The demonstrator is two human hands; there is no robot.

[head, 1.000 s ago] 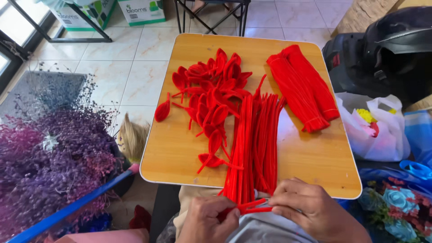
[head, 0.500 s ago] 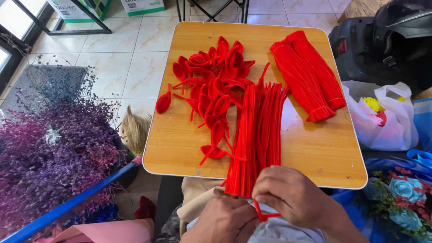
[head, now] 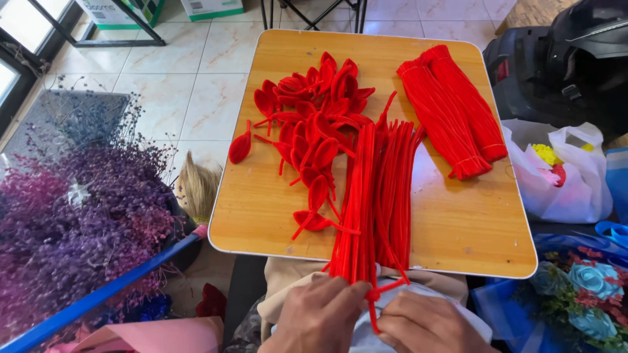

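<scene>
Bending a single red pipe cleaner (head: pixel 378 297) is the work in hand: both hands meet just below the near edge of the wooden table (head: pixel 458 229), over the person's lap. The left hand (head: pixel 320 317) pinches the stem between thumb and fingertips, closed tight on it, and the right hand (head: pixel 425 323) closes on the other part of the same stem, so a small loop stands between them. The stem's upper end seems to touch the bottom of the loose pile of straight pipe cleaners (head: pixel 379 196), which lies along the middle of the table and hangs a little over its edge.

To the left of this pile lies a heap of finished red petal loops (head: pixel 314 124), each one a closed leaf shape with a short tail; one lies apart near the left edge. At the far right corner lie tied bundles of pipe cleaners (head: pixel 451 108), not opened.

I judge the step as the shaping of one more petal, about at the point where the loop is formed but not yet twisted shut. The next move, I think, calls for both hands to keep the crossing point firm while the ends turn around each other, without the loop collapsing.

Purple dried flowers (head: pixel 72 222) stand at the left, a white plastic bag (head: pixel 562 176) at the right.
</scene>
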